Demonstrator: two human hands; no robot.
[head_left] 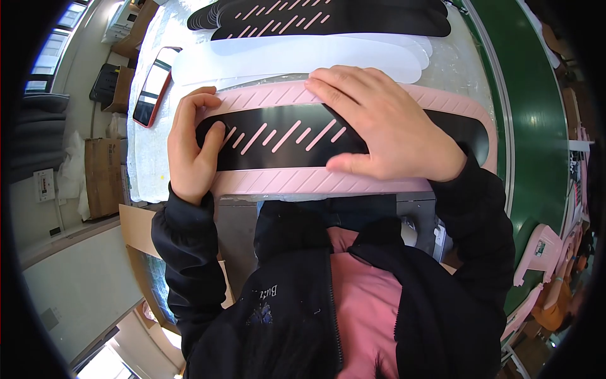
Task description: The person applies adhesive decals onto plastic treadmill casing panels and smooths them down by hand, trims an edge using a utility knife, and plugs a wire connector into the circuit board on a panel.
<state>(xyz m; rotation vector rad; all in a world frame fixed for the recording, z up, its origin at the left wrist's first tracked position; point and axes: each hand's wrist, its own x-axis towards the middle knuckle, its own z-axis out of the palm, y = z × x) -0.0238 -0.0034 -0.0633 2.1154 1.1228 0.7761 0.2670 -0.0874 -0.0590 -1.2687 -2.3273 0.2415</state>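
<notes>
In front of me lies a long pink plastic panel point(284, 181) with rounded ends and slanted ridges along its edges. A black strip with slanted slots point(288, 151) sits along its middle, and pink shows through the slots. At the panel's left end my left hand point(192, 148) is closed round the edge, its thumb pressed on the black strip. My right hand point(391, 126) lies spread over the right half, fingers across the far pink border and thumb near the close one. It covers part of the strip.
Behind the panel lie white backing sheets point(297, 57), and beyond them a stack of black slotted strips point(379, 20). A phone with a red case point(153, 88) rests at the left. To the right runs a green surface point(536, 145) with a pink plastic part point(538, 256) beside it.
</notes>
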